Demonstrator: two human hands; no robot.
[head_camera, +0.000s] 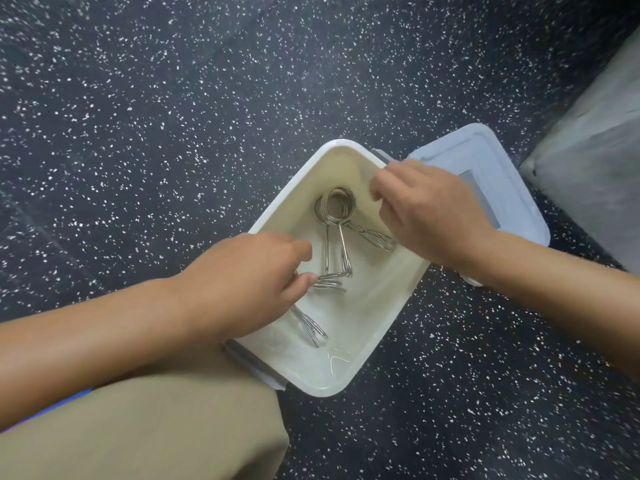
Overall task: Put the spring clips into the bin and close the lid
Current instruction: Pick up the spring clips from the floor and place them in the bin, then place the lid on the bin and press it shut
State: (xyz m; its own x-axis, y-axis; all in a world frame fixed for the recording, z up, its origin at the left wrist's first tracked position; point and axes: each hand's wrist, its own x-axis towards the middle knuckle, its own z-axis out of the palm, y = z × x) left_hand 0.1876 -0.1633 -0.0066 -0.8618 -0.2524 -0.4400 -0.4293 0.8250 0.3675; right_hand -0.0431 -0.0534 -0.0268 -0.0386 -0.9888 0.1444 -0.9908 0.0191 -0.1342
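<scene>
White plastic bin (377, 344), rectangular with rounded corners and a smooth glossy inside, sits on a dark rubbery floor (156, 116) flecked with white, its long side running from 11 to 5 o'clock. Two spring clips lie inside: bright steel wire wound into round coils with long looped handles. One clip (337, 216) rests at the 12 o'clock end of the bin, its coil upright and its handles splayed toward 5 and 6 o'clock. The second clip (320, 306) lies nearer the middle, touching the first one's handle, with its own handles pointing toward 6 o'clock.

The left hand (242, 282) reaches in from 8 o'clock; its grip looks closed on the second clip's coil, thumb against the wire, though the fingertips are partly hidden. The right hand (426, 213) comes from 3 o'clock with fingers curled and together at the bin's rim, holding nothing that can be seen.

A pale blue-grey lid (491, 161), flat with a raised border, lies off the bin at 2 o'clock, just beside it and partly under the right hand.

Judging by this, both visible clips are in the bin; letting go and fitting the lid remain. A knee in tan cloth (156, 427) fills 7 o'clock.
</scene>
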